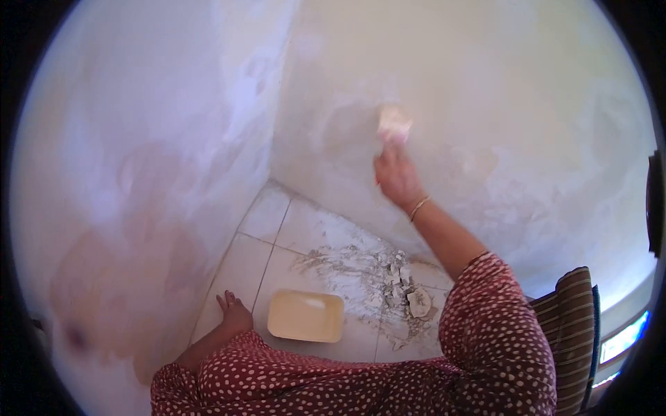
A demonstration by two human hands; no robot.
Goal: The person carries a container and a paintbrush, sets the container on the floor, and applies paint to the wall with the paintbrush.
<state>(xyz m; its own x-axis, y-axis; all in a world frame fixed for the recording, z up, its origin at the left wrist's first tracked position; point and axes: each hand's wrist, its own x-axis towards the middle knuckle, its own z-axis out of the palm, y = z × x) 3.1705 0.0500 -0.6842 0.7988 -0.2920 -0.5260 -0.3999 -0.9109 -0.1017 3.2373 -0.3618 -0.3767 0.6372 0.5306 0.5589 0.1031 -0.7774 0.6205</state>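
Beyond the tub (305, 335), the right hand (400, 179) grasps a blurred pale pad (395, 119) at the wall (479, 90), probably best kept flat, while the left hand (237, 314), holding nothing, spreads beside the tub.

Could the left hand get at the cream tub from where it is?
Probably yes: the left hand appears empty, fingers spread, just left of the cream tub, with nothing visible blocking the gap between them.
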